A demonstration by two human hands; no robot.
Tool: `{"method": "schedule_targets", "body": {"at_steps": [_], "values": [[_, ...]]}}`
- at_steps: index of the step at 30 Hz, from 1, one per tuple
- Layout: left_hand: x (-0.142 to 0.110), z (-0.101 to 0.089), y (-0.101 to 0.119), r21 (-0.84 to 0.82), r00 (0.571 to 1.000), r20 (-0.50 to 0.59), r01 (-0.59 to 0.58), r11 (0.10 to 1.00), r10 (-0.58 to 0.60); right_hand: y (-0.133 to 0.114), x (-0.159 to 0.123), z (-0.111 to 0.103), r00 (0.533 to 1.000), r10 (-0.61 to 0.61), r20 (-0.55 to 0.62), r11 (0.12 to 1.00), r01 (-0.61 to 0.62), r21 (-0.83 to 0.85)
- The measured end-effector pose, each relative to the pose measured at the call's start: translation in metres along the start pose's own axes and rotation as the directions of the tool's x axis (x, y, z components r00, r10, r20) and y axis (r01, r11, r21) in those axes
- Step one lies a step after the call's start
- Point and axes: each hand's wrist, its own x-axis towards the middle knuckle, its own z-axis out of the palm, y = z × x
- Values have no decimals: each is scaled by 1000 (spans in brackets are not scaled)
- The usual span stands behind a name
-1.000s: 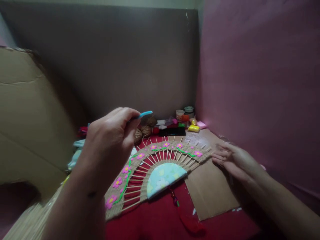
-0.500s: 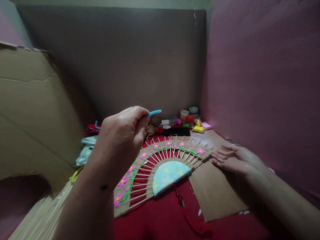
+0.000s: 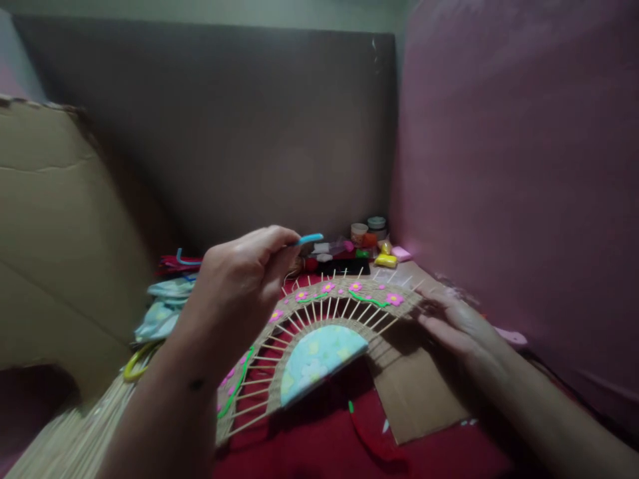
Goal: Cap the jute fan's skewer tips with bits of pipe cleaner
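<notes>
Where the broad dark panel (image 3: 224, 133) closes the far side of the scene, a pink wall (image 3: 519, 166) stands along the right and an upright cardboard panel (image 3: 44, 233) along the left. Between them extends a red surface (image 3: 309, 459). At its centre, between the two hands, is a wide fan (image 3: 319, 332) of woven cord and thin radiating sticks; its right end is over a flat cardboard sheet (image 3: 419, 399), on which a shadow falls. The right hand (image 3: 449, 319) grips this end, fingers close together. The left hand (image 3: 249, 266), raised above the fan's left part and hiding some of it, pinches a blue rod narrowly between thumb and forefinger. Folded pale cloth (image 3: 160, 322) lies at left, with a yellow ring (image 3: 134, 367) nearer. A red tassel (image 3: 374, 442), partly blurred, lies on the near side. Far right, a cup (image 3: 359, 233) stands beside a lidded jar (image 3: 377, 227); a yellow packet (image 3: 386, 261) lies before them. Smallest are the fan's pink flowers (image 3: 394, 299) and the protruding tip of the blue rod (image 3: 311, 239).
</notes>
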Motion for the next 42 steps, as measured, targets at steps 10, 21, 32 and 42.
{"method": "schedule_targets", "body": {"at_steps": [10,21,32,42], "values": [[57,78,34,-202,925,293,-186,962,241,-19,-16,19,999,21,-27,992,-17,125],[128,174,40,-261,832,552,117,958,49,-47,22,41,951,-77,300,995,56,78],[134,198,47,-204,759,635,-9,979,140,-34,33,22,923,-57,381,982,-17,187],[131,193,59,-119,731,627,-252,960,269,-36,29,22,919,-69,387,970,-29,241]]}}
